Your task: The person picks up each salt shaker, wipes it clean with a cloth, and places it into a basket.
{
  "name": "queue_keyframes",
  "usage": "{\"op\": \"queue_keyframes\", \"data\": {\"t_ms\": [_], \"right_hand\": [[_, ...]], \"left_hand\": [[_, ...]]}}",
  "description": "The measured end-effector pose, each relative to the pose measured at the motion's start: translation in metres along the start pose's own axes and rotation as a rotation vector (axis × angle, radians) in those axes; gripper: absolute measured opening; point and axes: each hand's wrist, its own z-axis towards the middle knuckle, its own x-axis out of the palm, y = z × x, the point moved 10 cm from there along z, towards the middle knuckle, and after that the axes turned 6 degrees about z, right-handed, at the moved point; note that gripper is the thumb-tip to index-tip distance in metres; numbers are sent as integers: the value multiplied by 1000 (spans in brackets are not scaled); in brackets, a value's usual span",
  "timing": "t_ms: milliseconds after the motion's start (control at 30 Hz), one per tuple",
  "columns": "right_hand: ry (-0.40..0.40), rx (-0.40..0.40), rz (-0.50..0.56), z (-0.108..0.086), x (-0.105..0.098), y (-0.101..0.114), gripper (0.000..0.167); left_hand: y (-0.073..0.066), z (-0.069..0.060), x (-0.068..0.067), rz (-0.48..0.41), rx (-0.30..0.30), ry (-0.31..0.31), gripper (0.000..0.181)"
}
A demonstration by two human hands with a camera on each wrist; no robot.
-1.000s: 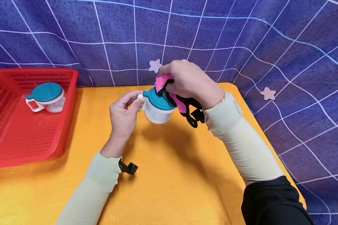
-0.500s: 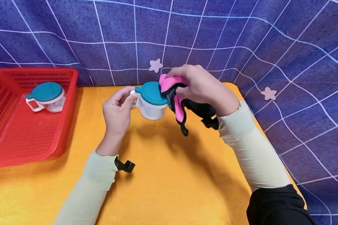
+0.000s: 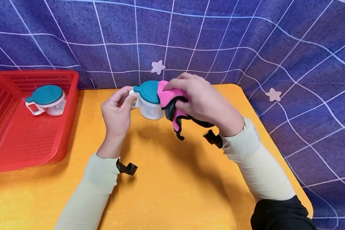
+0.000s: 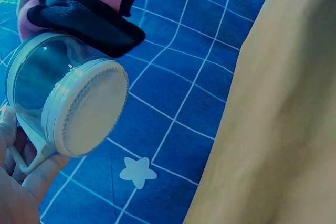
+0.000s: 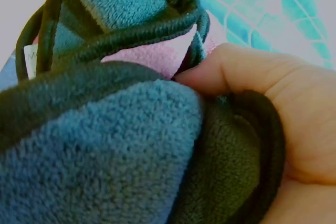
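Observation:
A clear seasoning jar (image 3: 151, 110) with a teal lid (image 3: 149, 91) and a white handle is held above the table. My left hand (image 3: 116, 118) pinches that handle between thumb and fingers. In the left wrist view the jar's pale round base (image 4: 93, 109) faces the camera. My right hand (image 3: 202, 99) grips a bunched pink and dark grey cloth (image 3: 172, 94) with black edging, pressed against the right side of the lid and jar. A loop on the cloth hangs down below. Close up in the right wrist view, folds of the cloth (image 5: 105, 145) hide most of the fingers.
A red plastic basket (image 3: 57, 140) stands at the left on the yellow table (image 3: 166, 191). Inside it is a similar teal-lidded jar (image 3: 48, 95). A blue gridded curtain (image 3: 118, 41) with star shapes rises behind the table and along its right side.
Both hands and the jar have shifted left. The cloth has moved from the top of the lid to its right side and the jar's side, and my right hand has dropped lower.

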Motion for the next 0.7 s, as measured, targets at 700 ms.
{"op": "queue_keyframes", "data": {"t_ms": [700], "right_hand": [[66,13,-152,29,13,19,38]], "left_hand": [[-1,-15,22,28,37,65,21]]}}
